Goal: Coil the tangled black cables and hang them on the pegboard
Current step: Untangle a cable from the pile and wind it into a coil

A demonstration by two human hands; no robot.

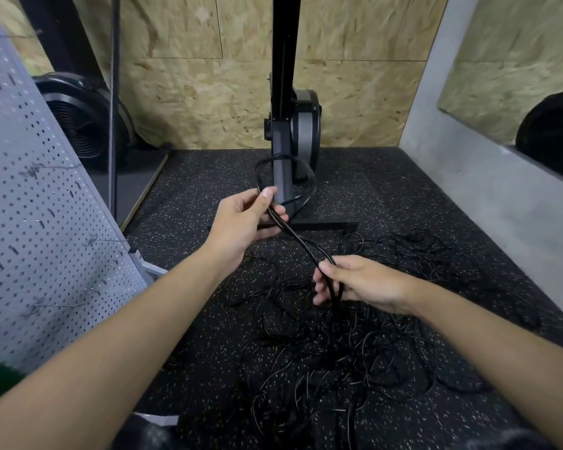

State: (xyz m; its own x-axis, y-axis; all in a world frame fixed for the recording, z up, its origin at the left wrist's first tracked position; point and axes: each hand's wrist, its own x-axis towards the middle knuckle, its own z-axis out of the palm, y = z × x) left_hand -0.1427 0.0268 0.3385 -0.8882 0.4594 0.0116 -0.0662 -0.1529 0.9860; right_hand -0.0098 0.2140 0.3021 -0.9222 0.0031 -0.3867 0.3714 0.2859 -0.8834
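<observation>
Stretching between two hands, a doubled run of black cable (301, 241) is held above a speckled floor (403, 196). It is gripped by the curled left hand (247, 222), with a small loop (314, 185) standing out at twelve o'clock of the fist. The same strands are pinched between thumb and fingers of the right hand (361, 282), at four o'clock of the left. The cable is judged light, limp and springy, best taken close to the loop. The tangled pile (338, 358) lies at six o'clock of the right hand; the pegboard (46, 222) is seen at nine o'clock.

Pegboard (43, 206) left; cables (338, 352) on floor (387, 190)
</observation>
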